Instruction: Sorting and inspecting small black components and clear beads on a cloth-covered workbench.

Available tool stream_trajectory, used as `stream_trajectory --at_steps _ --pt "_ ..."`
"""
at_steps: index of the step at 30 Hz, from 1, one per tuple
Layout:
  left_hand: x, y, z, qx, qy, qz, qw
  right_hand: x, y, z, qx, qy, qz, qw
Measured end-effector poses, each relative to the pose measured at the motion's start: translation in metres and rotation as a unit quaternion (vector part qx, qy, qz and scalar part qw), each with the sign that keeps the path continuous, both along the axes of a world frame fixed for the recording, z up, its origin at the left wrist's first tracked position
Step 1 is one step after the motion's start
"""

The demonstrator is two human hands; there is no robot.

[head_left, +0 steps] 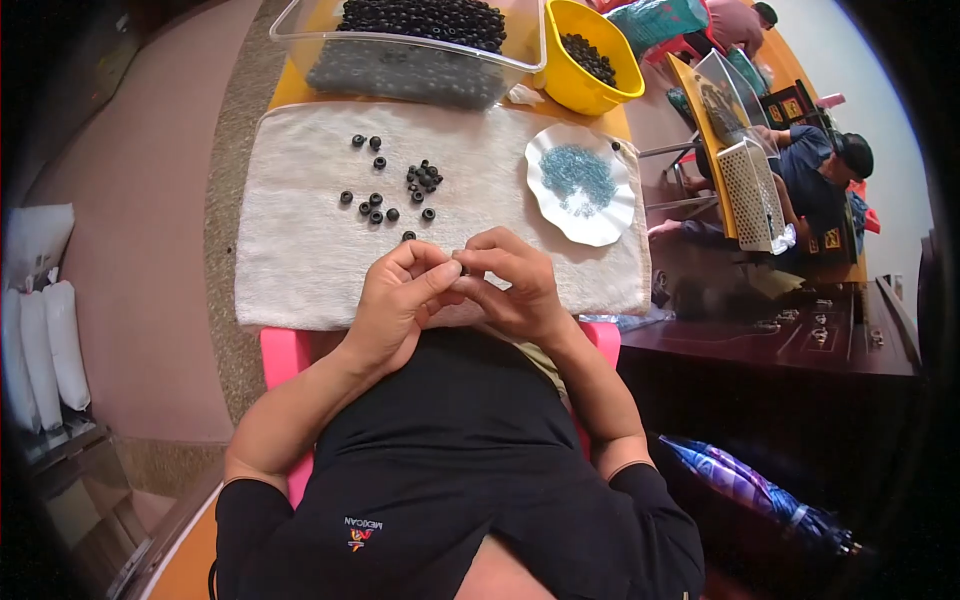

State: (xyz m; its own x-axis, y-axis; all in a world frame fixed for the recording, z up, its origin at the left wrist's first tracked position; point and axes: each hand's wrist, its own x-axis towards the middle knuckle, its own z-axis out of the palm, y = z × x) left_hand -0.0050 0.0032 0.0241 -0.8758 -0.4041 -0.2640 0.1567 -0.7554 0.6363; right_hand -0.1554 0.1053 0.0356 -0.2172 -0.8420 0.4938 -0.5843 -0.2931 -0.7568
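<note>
Barely visible, black bead (462, 268) pinched between left hand (397, 300), right hand (515, 285)

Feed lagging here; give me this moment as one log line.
left hand: pinching small dark bead | right hand: fingertips meeting left | loose black beads: on white towel

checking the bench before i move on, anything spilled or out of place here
Nothing looks spilled or damaged. The loose black beads lie scattered on the white towel, apart from the clear tub and yellow bowl. One stray bead sits beside the white dish. Both the left hand and right hand pinch something small.
</note>
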Motion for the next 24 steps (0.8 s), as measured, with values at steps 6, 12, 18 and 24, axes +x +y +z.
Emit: stream_trajectory --at_steps 6,12,18,24 --pt "-0.001 0.002 -0.004 0.016 -0.015 0.028 0.999 -0.018 0.017 0.011 0.018 0.092 -0.047 0.994" --pt "-0.001 0.006 -0.004 0.001 -0.033 0.013 0.999 -0.107 0.046 0.025 0.180 0.276 -0.200 0.923" --pt "-0.002 0.007 -0.004 -0.006 -0.038 0.007 0.999 -0.137 0.048 0.025 0.259 0.327 -0.171 0.893" --pt "-0.002 0.008 -0.004 -0.014 -0.045 0.011 0.999 -0.148 0.041 0.021 0.271 0.392 -0.107 0.873"
